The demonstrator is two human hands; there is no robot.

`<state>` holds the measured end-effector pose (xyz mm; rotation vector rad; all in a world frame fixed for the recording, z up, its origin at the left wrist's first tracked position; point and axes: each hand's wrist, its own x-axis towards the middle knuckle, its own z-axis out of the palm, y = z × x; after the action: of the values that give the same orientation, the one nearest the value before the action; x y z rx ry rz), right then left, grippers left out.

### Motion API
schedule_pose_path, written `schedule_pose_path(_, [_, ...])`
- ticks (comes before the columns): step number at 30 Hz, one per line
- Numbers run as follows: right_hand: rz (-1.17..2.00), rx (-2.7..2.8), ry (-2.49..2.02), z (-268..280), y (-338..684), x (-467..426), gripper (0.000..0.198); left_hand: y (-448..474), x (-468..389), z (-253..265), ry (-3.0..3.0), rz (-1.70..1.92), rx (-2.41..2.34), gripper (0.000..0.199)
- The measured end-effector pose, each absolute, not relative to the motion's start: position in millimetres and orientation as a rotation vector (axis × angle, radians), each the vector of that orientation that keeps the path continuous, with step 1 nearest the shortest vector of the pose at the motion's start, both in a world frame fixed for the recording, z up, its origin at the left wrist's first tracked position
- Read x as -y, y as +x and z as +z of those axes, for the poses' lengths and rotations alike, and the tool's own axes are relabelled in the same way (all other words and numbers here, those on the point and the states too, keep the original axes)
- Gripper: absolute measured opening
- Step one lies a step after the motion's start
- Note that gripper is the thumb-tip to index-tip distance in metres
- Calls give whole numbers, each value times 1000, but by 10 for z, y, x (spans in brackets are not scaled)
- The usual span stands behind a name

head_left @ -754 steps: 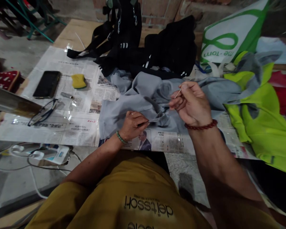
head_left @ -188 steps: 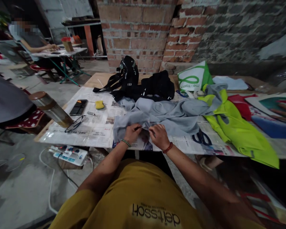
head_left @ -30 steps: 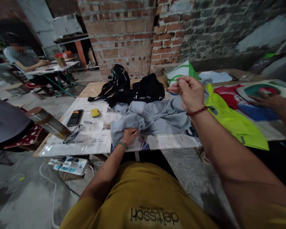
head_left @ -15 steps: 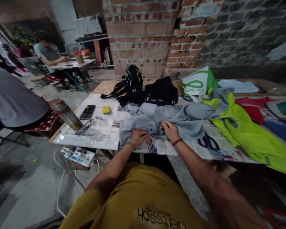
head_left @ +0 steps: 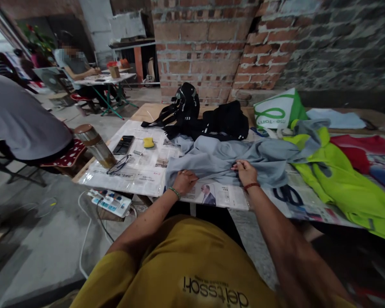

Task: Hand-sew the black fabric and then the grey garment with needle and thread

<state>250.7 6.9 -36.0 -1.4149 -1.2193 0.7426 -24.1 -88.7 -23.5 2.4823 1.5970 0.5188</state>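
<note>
A grey garment (head_left: 224, 156) lies spread and wrinkled across the newspaper-covered table, its right end meeting a yellow-green garment (head_left: 346, 184). At its left front edge my left hand (head_left: 185, 182) rests with curled fingers closed on the cloth. My right hand (head_left: 245, 171) pinches the same grey garment farther right, thumb and fingers pressed together. Between the two hands the near edge of the cloth runs fairly straight. A printed portrait on the newspaper (head_left: 227, 196) shows just below that edge.
A steel flask (head_left: 94, 145), glasses (head_left: 119, 164), phone (head_left: 123, 145) and yellow sponge (head_left: 148, 143) occupy the table's left side. Black bags (head_left: 226, 121) and a green-white bag (head_left: 277, 112) stand behind. A power strip (head_left: 111, 202) sits below the left edge. A person in grey (head_left: 22, 115) sits at left.
My right hand has moved right, away from my left hand. The grey cloth bunched between them is now stretched flatter. The camera view has shifted slightly.
</note>
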Motion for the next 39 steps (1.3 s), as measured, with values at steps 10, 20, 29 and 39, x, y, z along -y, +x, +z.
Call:
schedule_pose_path(10, [836,939,-1174,-205,2457,85,28,-213,986,-235,2704,481,-1569,25])
schedule_pose_path(20, [818,821,-885,195,2788,971,25,-173,1017,-245,2832,424,-1484,25])
schedule_pose_path(29, [761,808,-851,581,2957,1680,11,-170,1016,-237,2796,473,-1485,26])
schedule_pose_path(39, [951,1123,-703,961,2814,2031,12,-166,1021,-222,2818,458,-1519,23])
